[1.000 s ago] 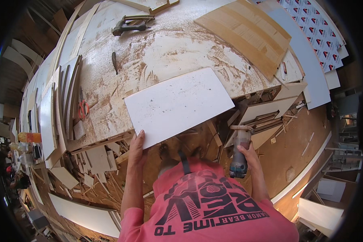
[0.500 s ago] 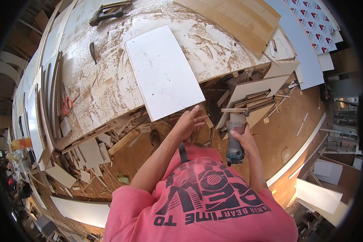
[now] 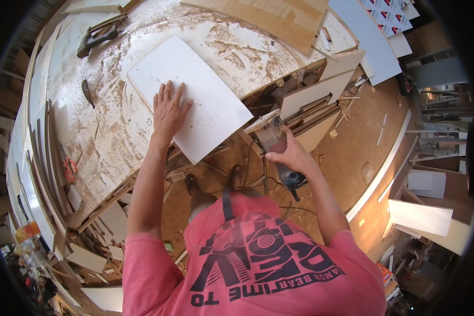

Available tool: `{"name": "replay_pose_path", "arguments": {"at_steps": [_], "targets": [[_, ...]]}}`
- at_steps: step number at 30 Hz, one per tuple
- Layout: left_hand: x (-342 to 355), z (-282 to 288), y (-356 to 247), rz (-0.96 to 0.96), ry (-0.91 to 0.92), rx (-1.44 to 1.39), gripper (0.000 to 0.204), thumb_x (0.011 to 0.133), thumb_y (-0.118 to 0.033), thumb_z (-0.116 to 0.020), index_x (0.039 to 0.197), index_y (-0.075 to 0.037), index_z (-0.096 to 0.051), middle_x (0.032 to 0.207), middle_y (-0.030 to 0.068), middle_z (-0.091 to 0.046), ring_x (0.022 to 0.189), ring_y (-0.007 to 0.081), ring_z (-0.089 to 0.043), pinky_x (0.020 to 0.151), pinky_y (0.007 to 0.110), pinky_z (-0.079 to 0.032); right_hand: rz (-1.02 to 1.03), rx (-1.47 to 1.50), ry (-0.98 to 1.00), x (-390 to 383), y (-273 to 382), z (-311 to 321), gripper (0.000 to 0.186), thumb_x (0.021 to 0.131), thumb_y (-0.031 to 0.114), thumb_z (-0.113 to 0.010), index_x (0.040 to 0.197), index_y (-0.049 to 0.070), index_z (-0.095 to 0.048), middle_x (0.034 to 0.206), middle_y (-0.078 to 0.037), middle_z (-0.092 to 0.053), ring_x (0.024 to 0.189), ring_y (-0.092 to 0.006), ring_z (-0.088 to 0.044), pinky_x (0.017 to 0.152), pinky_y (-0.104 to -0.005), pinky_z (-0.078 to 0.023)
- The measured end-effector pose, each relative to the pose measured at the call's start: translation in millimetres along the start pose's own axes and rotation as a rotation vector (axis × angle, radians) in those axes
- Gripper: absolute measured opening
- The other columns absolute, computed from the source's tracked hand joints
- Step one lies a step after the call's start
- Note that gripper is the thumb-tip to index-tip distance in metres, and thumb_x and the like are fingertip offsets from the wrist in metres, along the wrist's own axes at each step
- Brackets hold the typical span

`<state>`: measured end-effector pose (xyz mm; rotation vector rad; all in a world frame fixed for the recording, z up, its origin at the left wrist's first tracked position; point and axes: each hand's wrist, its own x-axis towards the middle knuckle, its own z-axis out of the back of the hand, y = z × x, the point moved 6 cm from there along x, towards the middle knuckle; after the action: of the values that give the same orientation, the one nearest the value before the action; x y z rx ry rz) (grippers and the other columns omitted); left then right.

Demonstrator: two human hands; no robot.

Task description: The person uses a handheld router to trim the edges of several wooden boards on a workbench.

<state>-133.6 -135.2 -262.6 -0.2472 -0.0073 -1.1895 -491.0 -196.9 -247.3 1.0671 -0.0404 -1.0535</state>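
Note:
My left hand (image 3: 168, 109) lies flat, fingers spread, on a white rectangular board (image 3: 195, 95). The board rests on a sawdust-covered workbench (image 3: 105, 142) with one corner sticking out past the bench's near edge. My right hand (image 3: 292, 155) grips a hand-held power tool (image 3: 279, 152) with a grey body and dark rear end, held just off the board's overhanging corner, beside the bench edge. The tool's cord hangs down toward the floor.
A circular saw (image 3: 97, 36) and a dark hand tool (image 3: 87, 92) lie on the far left of the bench. A plywood sheet (image 3: 271, 18) lies at the back. Offcuts and panels (image 3: 316, 100) lean under the bench. White boards (image 3: 421, 216) stand at right.
The white board has turned and slid further onto the bench. My left hand moved from its near edge to lie flat on top. The tool in my right hand rose toward the board's corner.

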Motion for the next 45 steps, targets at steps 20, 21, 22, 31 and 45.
{"name": "replay_pose_path", "arguments": {"at_steps": [20, 21, 22, 31, 45], "targets": [[-8, -15, 7, 0.005, -0.063, -0.012, 0.059, 0.098, -0.057, -0.045, 0.149, -0.027, -0.042, 0.159, 0.0095, -0.029, 0.149, 0.0303, -0.02, 0.122, 0.046, -0.013, -0.089, -0.097, 0.019, 13, 22, -8, 0.108, 0.067, 0.035, -0.082, 0.149, -0.006, -0.025, 0.143, -0.031, -0.043, 0.134, -0.0389, -0.045, 0.11, -0.0414, -0.038], [-8, -16, 6, 0.006, -0.065, -0.018, 0.059, 0.098, -0.057, -0.045, 0.149, -0.027, -0.042, 0.159, 0.0095, -0.029, 0.149, 0.0302, -0.02, 0.122, 0.046, -0.013, -0.079, -0.088, 0.006, 12, 18, -10, 0.108, 0.068, 0.034, -0.082, 0.149, -0.006, -0.025, 0.144, -0.031, -0.043, 0.134, -0.0388, -0.045, 0.11, -0.0415, -0.037], [-8, -15, 7, 0.006, -0.068, -0.024, 0.059, 0.098, -0.057, -0.045, 0.149, -0.027, -0.042, 0.159, 0.0095, -0.029, 0.149, 0.0302, -0.02, 0.122, 0.046, -0.013, -0.067, -0.078, -0.008, 12, 17, -10, 0.107, 0.068, 0.034, -0.082, 0.149, -0.006, -0.025, 0.145, -0.03, -0.042, 0.135, -0.0386, -0.044, 0.111, -0.0415, -0.037], [-8, -13, 4, 0.006, -0.059, -0.013, 0.059, 0.098, -0.056, -0.045, 0.15, -0.028, -0.041, 0.159, 0.0087, -0.028, 0.149, 0.0286, -0.019, 0.123, 0.045, -0.012, -0.09, -0.138, 0.011, 15, 20, -8, 0.108, 0.067, 0.034, -0.081, 0.15, -0.005, -0.025, 0.145, -0.03, -0.041, 0.135, -0.0389, -0.044, 0.111, -0.0422, -0.036], [-8, -16, 3, 0.0, -0.073, -0.017, 0.06, 0.098, -0.057, -0.042, 0.149, -0.026, -0.042, 0.159, 0.0114, -0.028, 0.149, 0.0292, -0.018, 0.123, 0.045, -0.01, -0.102, -0.155, 0.072, 8, 32, -21, 0.107, 0.067, 0.037, -0.079, 0.15, -0.003, -0.024, 0.143, -0.03, -0.044, 0.132, -0.0402, -0.047, 0.108, -0.0437, -0.04]]}}
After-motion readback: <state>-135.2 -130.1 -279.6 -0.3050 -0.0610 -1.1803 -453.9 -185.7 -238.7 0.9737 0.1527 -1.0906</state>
